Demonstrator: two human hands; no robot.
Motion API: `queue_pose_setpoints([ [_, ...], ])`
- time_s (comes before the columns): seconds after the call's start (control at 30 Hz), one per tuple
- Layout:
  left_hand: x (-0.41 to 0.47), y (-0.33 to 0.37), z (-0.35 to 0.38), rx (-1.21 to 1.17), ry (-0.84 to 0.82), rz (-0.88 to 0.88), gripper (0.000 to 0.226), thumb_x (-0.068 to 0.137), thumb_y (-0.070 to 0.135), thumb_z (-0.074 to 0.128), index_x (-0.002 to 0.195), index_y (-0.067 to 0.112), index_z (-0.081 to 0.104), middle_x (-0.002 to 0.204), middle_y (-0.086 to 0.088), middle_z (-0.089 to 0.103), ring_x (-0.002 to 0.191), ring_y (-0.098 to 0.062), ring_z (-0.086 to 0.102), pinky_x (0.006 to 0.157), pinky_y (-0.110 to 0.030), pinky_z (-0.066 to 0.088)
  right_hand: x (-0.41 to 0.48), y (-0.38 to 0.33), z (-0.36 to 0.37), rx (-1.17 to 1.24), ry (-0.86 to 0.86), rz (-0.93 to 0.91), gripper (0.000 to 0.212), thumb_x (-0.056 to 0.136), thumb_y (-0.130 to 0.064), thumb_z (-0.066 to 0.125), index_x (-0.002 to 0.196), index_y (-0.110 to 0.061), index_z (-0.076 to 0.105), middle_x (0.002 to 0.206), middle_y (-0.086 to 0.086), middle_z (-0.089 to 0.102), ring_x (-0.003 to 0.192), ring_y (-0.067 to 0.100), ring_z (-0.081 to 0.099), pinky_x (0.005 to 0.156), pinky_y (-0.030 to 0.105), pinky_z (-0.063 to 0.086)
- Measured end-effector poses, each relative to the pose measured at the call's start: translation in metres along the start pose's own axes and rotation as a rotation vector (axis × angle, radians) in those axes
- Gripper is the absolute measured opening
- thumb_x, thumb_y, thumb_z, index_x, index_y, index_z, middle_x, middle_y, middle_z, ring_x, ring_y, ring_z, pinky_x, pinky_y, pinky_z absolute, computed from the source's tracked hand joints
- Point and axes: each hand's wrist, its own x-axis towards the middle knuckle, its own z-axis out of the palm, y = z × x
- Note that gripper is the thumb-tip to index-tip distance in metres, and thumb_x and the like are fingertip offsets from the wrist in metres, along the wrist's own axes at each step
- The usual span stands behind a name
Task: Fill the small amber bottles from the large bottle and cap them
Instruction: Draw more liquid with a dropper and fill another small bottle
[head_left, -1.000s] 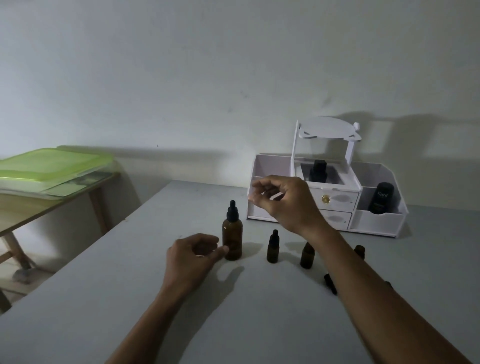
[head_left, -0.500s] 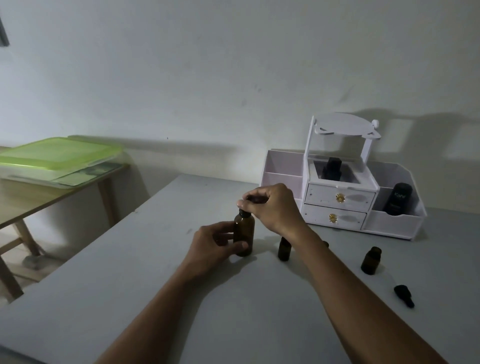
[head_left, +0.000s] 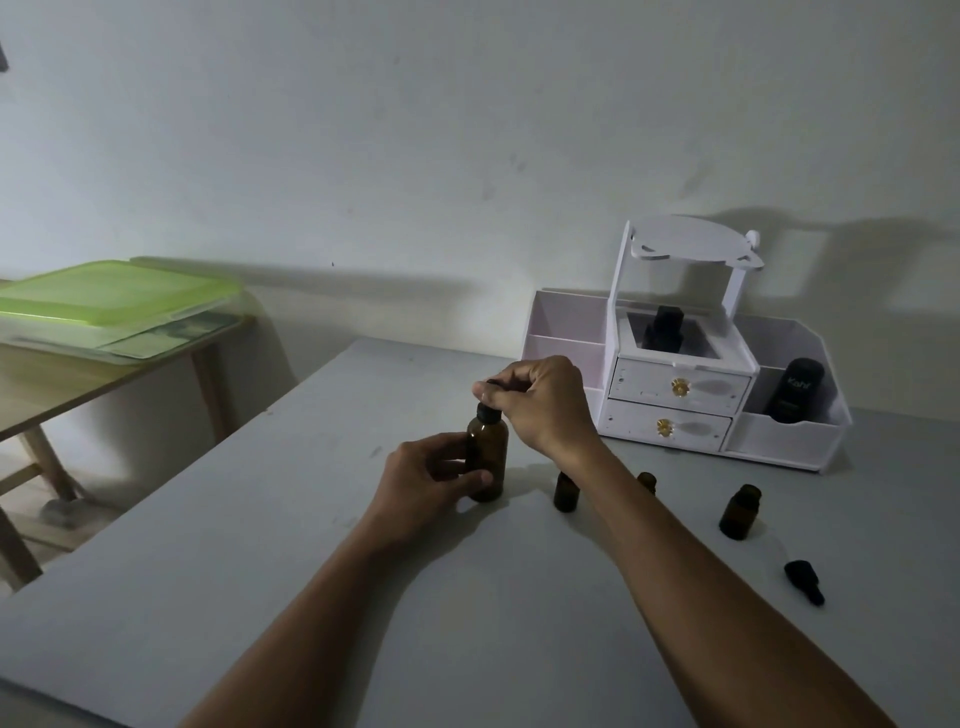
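1. Your left hand (head_left: 431, 478) grips the large amber glass bottle (head_left: 488, 457) low on its body, with the fingers curled round it and the thumb on the near side.
2. The bottle stands upright near the middle of the grey table (head_left: 260, 571).
3. Your right hand (head_left: 540, 405) comes in from the right with the wrist bent, and its fingertips pinch the bottle's black dropper cap (head_left: 488, 413) from above.
4. Three small amber glass bottles (head_left: 740, 512) stand to the right, two of them partly hidden by your right forearm.
5. A loose black dropper cap (head_left: 804, 582) lies on its side at the near right, apart from the bottles.
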Motion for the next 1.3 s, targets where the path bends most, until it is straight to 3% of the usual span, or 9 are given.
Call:
queue_pose_setpoints([
  [0.33,0.000,0.001,0.000,0.023,-0.001,-0.003,0.050,0.079,0.014,0.081,0.128,0.016,0.066,0.103,0.007,0.074,0.087,0.004,0.071,0.066,-0.008,0.052,0.000,-0.006,-0.011,0.010,-0.007,-0.017,0.019,0.079,-0.025,0.083,0.092,-0.010,0.081,0.085,0.000,0.078,0.076,0.008,0.074,0.075,0.017,0.057],
  [0.53,-0.002,0.003,0.000,0.058,0.022,0.010,0.060,0.075,0.016,0.085,0.130,0.025,0.061,0.101,0.012,0.070,0.088,0.010,0.068,0.077,-0.011,0.054,0.017,-0.041,-0.035,0.093,0.020,-0.082,0.016,0.081,-0.021,0.082,0.088,-0.007,0.080,0.078,0.001,0.078,0.069,0.003,0.074,0.070,0.008,0.054],
  [0.63,-0.005,0.005,0.004,0.068,0.175,0.041,0.063,0.074,0.027,0.086,0.130,0.030,0.058,0.105,0.013,0.067,0.097,0.001,0.066,0.080,-0.020,0.055,0.023,-0.059,-0.057,0.119,0.070,-0.124,0.015,0.081,-0.021,0.082,0.088,-0.008,0.080,0.076,-0.001,0.078,0.067,0.002,0.073,0.068,0.009,0.054],
  [0.77,-0.017,0.026,0.019,0.086,0.508,0.138,0.033,0.079,0.026,0.081,0.110,0.024,0.070,0.088,0.018,0.068,0.080,0.003,0.068,0.070,-0.006,0.050,0.021,-0.071,-0.095,0.164,0.158,-0.167,0.012,0.081,-0.021,0.081,0.086,-0.010,0.080,0.075,-0.001,0.078,0.070,0.007,0.075,0.075,0.020,0.059],
  [0.83,-0.026,0.044,0.034,0.015,0.561,0.187,0.019,0.080,0.018,0.080,0.097,0.022,0.073,0.080,0.015,0.071,0.075,0.001,0.069,0.069,-0.006,0.050,0.015,-0.071,-0.115,0.189,0.198,-0.168,0.012,0.083,-0.019,0.079,0.088,-0.009,0.080,0.077,0.001,0.078,0.062,0.003,0.073,0.066,0.015,0.056],
  [0.97,-0.039,0.072,0.077,-0.095,0.342,0.161,0.018,0.080,0.017,0.080,0.096,0.022,0.075,0.079,0.008,0.074,0.074,-0.001,0.070,0.070,-0.012,0.054,-0.002,-0.050,-0.151,0.188,0.212,-0.139,0.005,0.084,-0.016,0.078,0.088,-0.013,0.077,0.073,-0.009,0.075,0.065,-0.003,0.071,0.061,0.014,0.055],
  [1.07,-0.040,0.078,0.113,-0.062,0.076,0.087,0.036,0.081,0.024,0.079,0.115,0.023,0.069,0.101,0.009,0.073,0.090,0.001,0.068,0.080,-0.012,0.055,-0.013,-0.026,-0.168,0.165,0.177,-0.091,0.005,0.083,-0.014,0.078,0.087,-0.018,0.077,0.068,-0.014,0.075,0.066,0.000,0.072,0.060,0.016,0.057],
  [1.2,-0.034,0.071,0.145,0.067,0.022,0.037,0.058,0.082,0.030,0.079,0.135,0.022,0.058,0.130,0.005,0.064,0.109,-0.002,0.059,0.085,-0.008,0.044,-0.019,0.002,-0.180,0.108,0.124,-0.017,0.007,0.080,-0.015,0.081,0.087,-0.017,0.080,0.075,-0.006,0.078,0.069,0.002,0.072,0.065,0.016,0.057],
  [1.3,-0.027,0.065,0.155,0.102,0.018,-0.003,0.065,0.082,0.029,0.078,0.141,0.020,0.052,0.138,0.001,0.059,0.119,-0.008,0.057,0.092,-0.015,0.042,-0.021,0.017,-0.183,0.092,0.089,0.013,0.007,0.081,-0.012,0.080,0.086,-0.016,0.080,0.077,-0.007,0.078,0.071,0.002,0.072,0.064,0.016,0.057],
])
